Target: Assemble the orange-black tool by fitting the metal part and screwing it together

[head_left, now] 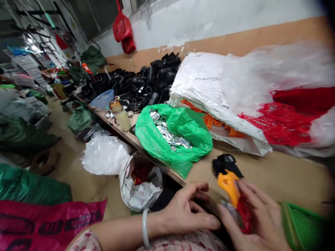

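Note:
My right hand (264, 219) holds an orange and red plastic piece (229, 184) between thumb and fingers. Its lower part is blurred and partly covered by the fingers, so I cannot make out its kind. Just beyond it, a black object (227, 164) lies on the table (288, 177). My left hand (187, 207), with a pale bangle at the wrist, is close by on the left. Its fingers are loosely bent and apart from the thumb, with nothing visible in them. Ahead of it sits a green plastic bag (200, 141) spread around small shiny metal parts (170, 134).
A white sack (201, 76) with orange pieces at its mouth lies behind, beside red netting (285, 120). Black parts (146, 82) are heaped farther back. A bottle (120, 116) and blue basket (103, 99) stand left. A green basket (303, 223) is at right.

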`<state>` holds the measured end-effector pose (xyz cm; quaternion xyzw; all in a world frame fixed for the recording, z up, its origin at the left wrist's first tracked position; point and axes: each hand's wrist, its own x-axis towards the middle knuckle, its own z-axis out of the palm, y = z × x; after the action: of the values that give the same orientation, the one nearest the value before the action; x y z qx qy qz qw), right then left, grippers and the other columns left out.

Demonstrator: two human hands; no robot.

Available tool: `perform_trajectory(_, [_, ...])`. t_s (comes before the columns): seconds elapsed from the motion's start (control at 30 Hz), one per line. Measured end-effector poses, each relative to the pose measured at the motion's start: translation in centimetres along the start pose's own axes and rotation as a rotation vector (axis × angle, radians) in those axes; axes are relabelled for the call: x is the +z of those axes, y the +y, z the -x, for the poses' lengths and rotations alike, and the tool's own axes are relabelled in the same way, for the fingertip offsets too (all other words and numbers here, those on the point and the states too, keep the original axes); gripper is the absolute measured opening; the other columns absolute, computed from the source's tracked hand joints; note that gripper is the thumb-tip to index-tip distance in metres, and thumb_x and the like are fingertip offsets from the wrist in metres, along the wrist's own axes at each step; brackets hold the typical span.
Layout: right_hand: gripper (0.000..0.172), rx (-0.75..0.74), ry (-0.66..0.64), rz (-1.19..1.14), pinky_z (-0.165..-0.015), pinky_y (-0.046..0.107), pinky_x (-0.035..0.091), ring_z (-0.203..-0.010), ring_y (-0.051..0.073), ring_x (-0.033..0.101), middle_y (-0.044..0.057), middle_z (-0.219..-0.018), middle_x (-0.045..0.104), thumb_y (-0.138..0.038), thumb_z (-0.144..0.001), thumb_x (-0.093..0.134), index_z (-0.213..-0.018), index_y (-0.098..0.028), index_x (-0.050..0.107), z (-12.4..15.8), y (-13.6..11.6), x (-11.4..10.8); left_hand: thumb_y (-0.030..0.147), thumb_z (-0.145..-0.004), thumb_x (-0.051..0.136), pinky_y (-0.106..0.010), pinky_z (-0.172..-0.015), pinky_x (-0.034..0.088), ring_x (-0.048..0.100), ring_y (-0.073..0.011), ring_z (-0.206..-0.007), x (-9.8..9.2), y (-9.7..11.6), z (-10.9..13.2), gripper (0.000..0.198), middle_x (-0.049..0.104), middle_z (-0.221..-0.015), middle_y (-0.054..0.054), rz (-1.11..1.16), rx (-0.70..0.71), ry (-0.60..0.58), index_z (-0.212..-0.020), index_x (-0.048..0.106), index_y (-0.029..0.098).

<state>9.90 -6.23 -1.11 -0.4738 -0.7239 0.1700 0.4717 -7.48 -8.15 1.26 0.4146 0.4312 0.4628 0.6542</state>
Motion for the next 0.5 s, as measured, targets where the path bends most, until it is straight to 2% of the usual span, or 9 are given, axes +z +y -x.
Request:
perform_trajectory(0.03, [0.063,-0.076,-0.071,-0.006,-0.107,0.054,0.042,-0.128,0.038,0.047,0.014,-0.143,0.042,-0.029,-0.089,0.063,-0.148,-0.026,0.040,-0.3,-0.7,0.4,0.028,-0.059,0.089,-0.029,-0.075,0.050,0.062,-0.0199,-0.088,0.2,-0.1,0.6,0.075,0.062,-0.112,-0.012,0.135,-0.045,-0.022,-0.127,0.060,0.018])
perform_trajectory(0.1, [0.058,-0.181,-0.255,-0.056,-0.102,0.048,0.050,-0.127,0.034,0.051,0.013,-0.143,0.043,-0.027,-0.091,0.058,-0.147,-0.026,0.041,-0.5,-1.8,1.2,0.032,-0.063,0.088,-0.029,-0.079,0.050,0.063,-0.0181,-0.084,0.2,-0.1,1.6,0.059,0.067,-0.102,-0.010,0.336,-0.078,0.004,-0.115,0.067,0.015])
perform_trajectory(0.17, [0.055,-0.163,-0.405,-0.111,-0.101,0.043,0.053,-0.130,0.032,0.050,0.013,-0.146,0.041,-0.026,-0.093,0.054,-0.147,-0.025,0.041,-0.3,-2.3,1.7,0.033,-0.065,0.086,-0.029,-0.076,0.050,0.063,-0.0169,-0.077,-0.5,0.2,2.3,0.047,0.069,-0.092,-0.009,0.441,-0.119,0.083,-0.103,0.071,0.011])
perform_trajectory(0.2, [0.054,-0.126,-0.435,-0.129,-0.101,0.042,0.053,-0.131,0.031,0.050,0.013,-0.146,0.041,-0.027,-0.093,0.055,-0.146,-0.025,0.042,0.0,-2.2,1.8,0.032,-0.064,0.086,-0.028,-0.073,0.051,0.063,-0.0166,-0.074,-1.3,0.5,2.7,0.045,0.070,-0.089,-0.009,0.460,-0.152,0.132,-0.101,0.071,0.010])
perform_trajectory(0.27, [0.051,-0.046,-0.445,-0.174,-0.101,0.040,0.054,-0.128,0.031,0.053,0.013,-0.144,0.046,-0.028,-0.092,0.057,-0.142,-0.024,0.048,0.4,-1.5,1.7,0.032,-0.064,0.085,-0.029,-0.068,0.052,0.064,-0.0175,-0.070,-3.5,0.9,3.5,0.043,0.071,-0.087,-0.011,0.443,-0.198,0.246,-0.097,0.071,0.008])
perform_trajectory(0.37, [0.042,0.100,-0.444,-0.264,-0.097,0.034,0.056,-0.115,0.028,0.064,0.012,-0.132,0.060,-0.030,-0.090,0.061,-0.131,-0.022,0.059,1.2,0.1,1.6,0.034,-0.064,0.084,-0.031,-0.071,0.054,0.066,-0.0198,-0.073,-8.2,0.8,4.2,0.045,0.072,-0.090,-0.012,0.332,-0.155,0.507,-0.098,0.069,0.008])
perform_trajectory(0.4, [0.041,0.157,-0.442,-0.296,-0.094,0.031,0.057,-0.109,0.026,0.068,0.012,-0.126,0.065,-0.031,-0.089,0.063,-0.128,-0.021,0.062,1.4,0.6,1.6,0.036,-0.067,0.082,-0.031,-0.074,0.055,0.067,-0.0200,-0.076,-10.0,0.5,4.2,0.043,0.072,-0.090,-0.011,0.254,-0.141,0.637,-0.097,0.068,0.009])
perform_trajectory(0.5, [0.043,0.341,-0.440,-0.408,-0.085,0.026,0.060,-0.094,0.024,0.073,0.012,-0.113,0.072,-0.037,-0.085,0.069,-0.124,-0.018,0.065,1.7,1.2,1.8,0.032,-0.081,0.074,-0.029,-0.073,0.054,0.065,-0.0158,-0.076,-14.5,-0.6,3.4,0.029,0.070,-0.090,-0.007,0.148,-0.200,0.824,-0.099,0.064,0.011])
